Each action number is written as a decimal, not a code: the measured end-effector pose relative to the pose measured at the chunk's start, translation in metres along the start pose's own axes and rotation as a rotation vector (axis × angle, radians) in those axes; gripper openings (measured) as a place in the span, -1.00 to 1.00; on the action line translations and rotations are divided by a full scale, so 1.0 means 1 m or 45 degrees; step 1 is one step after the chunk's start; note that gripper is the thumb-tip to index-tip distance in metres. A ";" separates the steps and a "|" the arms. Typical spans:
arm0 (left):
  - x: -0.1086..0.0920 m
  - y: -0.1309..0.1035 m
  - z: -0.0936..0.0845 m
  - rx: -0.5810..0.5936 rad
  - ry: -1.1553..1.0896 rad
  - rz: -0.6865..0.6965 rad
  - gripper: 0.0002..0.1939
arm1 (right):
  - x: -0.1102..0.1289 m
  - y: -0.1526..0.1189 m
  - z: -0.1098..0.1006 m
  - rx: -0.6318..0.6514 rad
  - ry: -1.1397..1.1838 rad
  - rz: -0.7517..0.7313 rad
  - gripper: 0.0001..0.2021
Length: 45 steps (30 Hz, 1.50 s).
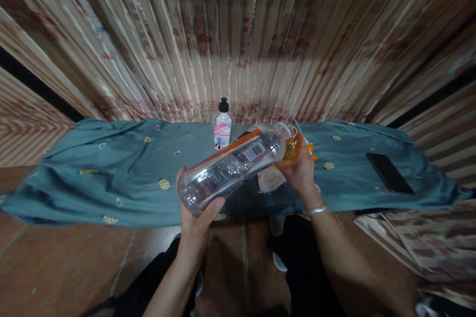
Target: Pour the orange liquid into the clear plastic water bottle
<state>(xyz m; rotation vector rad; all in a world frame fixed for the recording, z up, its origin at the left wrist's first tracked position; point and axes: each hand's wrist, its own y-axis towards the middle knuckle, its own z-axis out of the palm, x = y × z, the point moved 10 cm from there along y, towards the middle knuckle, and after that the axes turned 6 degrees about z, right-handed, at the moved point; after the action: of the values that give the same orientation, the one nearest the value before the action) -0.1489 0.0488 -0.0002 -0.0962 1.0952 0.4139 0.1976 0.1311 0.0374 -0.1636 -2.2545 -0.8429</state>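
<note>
My left hand [195, 220] is wrapped round the base of a large clear plastic bottle [230, 171] with a label and a barcode. The bottle lies tilted in the air, its neck up and to the right. My right hand [302, 172] is closed round a see-through container [292, 147] with an amber-orange lower part, right at the bottle's mouth. Whether the two touch cannot be made out. Fingers hide part of this container, and small orange pieces show beside it. Below, a whitish cloth [270, 181] lies on the table.
A pump bottle [223, 129] with a black top and pink-and-white label stands at the back of the table, which has a green patterned cloth [134, 178]. A dark phone [389, 173] lies at the right. Behind hangs a pleated striped curtain [230, 34].
</note>
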 end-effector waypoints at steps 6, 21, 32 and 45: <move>0.008 -0.007 -0.015 0.044 0.014 -0.113 0.17 | 0.006 -0.003 0.002 0.004 0.009 -0.012 -0.13; -0.002 -0.014 -0.013 -0.062 -0.025 -0.123 0.14 | 0.007 -0.005 0.004 0.047 0.006 0.045 -0.10; 0.008 0.003 -0.040 0.054 0.181 -0.024 0.27 | 0.003 -0.007 0.005 0.010 -0.047 0.073 -0.02; -0.023 0.000 -0.016 0.050 0.344 0.114 0.14 | 0.006 -0.005 0.003 0.032 -0.060 0.072 -0.09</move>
<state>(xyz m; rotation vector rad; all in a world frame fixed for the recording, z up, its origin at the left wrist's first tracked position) -0.1714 0.0379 0.0120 -0.0696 1.3768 0.4687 0.1894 0.1286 0.0370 -0.2369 -2.2928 -0.7877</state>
